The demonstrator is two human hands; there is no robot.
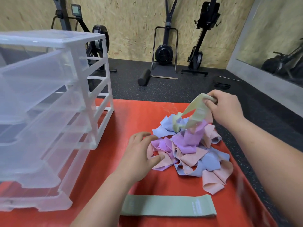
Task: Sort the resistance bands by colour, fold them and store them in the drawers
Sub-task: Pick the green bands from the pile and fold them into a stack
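Pinches one end of a pale green band (199, 112) in the right hand (224, 108), fingers curled round it, and holds it raised above the tangled pile of bands (193, 154), lower end trailing among the blue ones. Rests the left hand (139, 154) at the pile's near-left edge, fingers spread and loosely bent, tips touching lilac and pink bands but gripping none. Looks like the sorting step, early on: shows just one sage-green band (168, 206) laid flat and apart on the red counter (139, 115), nearest the body, with lilac, pink and blue mixed in the heap. Calls next for drawing the lifted band free without dragging neighbours along, probably steadying the heap with the left hand, then laying it by the flat green one. Leaves folding for later, and the clear drawer unit (49, 95) on the left, drawers pulled partway out.
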